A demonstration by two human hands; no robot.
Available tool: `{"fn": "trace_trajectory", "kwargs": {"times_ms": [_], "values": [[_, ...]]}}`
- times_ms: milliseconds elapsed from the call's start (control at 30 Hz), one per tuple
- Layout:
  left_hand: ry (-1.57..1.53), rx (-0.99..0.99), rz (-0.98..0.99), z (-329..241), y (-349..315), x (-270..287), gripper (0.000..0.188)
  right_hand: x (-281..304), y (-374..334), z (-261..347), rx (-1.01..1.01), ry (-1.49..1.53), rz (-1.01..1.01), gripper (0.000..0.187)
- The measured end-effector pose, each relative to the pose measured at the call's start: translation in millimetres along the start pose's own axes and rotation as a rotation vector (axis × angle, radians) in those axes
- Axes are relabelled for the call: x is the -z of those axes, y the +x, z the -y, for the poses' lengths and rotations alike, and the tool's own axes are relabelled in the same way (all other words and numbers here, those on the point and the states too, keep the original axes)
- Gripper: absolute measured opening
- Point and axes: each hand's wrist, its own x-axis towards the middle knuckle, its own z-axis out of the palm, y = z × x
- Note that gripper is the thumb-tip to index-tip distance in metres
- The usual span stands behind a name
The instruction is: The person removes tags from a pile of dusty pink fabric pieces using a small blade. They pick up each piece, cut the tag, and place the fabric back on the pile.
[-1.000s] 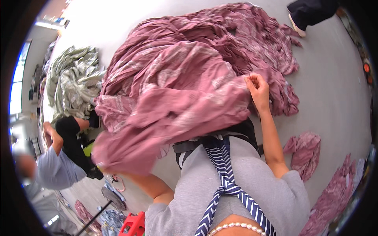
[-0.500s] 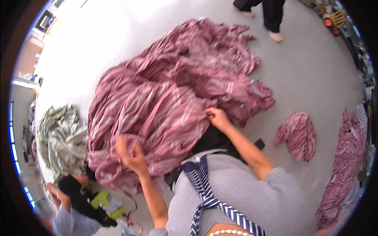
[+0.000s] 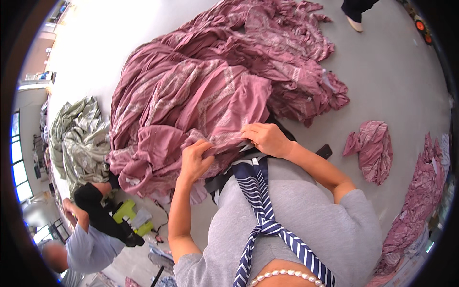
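Observation:
A large heap of dusky-pink cloth [image 3: 201, 91] with pale woven bands spreads in front of me and over my lap. My left hand [image 3: 195, 161] is closed on the near edge of this cloth, thumb and fingers pinched together. To its right, my right hand [image 3: 268, 138] also grips the edge, its fingers curled in. A small, pale, pointed piece [image 3: 246, 148] shows just under the right fingers; I cannot tell what it is. The cloth between my two hands is gathered in folds.
Pale green cloth [image 3: 79, 138] lies at the left, near a seated person [image 3: 93, 239]. A small pink bundle [image 3: 375, 153] and a long pink pile [image 3: 416, 215] are on the right. A dark phone-like object [image 3: 324, 151] lies beside me. Another person's shoe [image 3: 355, 24] stands at the far right.
My left hand has moved right and up from open air onto the cloth edge and closed. My right hand stays on the cloth. The whole view has shifted, and the far person has stepped right.

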Motion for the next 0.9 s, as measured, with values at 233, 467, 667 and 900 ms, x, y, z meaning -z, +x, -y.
{"fn": "trace_trajectory", "kwargs": {"times_ms": [233, 467, 667, 900], "values": [[0.108, 0.198, 0.052, 18.1, -55.8, 12.2, 0.033, 11.2, 2.0, 3.6, -0.261, 0.245, -0.236, 0.016], [0.062, -0.131, 0.005, -32.4, 42.2, 17.1, 0.033, -6.3, 9.3, -102.7, -0.634, 0.32, -0.363, 0.032], [-0.172, -0.261, -0.112, -45.6, 107.3, -24.1, 0.024, -8.1, 17.9, -82.2, -0.543, 0.224, -0.361, 0.026], [-0.855, 0.13, 0.097, -8.5, 151.5, -60.2, 0.045, 2.0, 23.6, -18.2, -0.001, -0.037, -0.34, 0.031]]}}
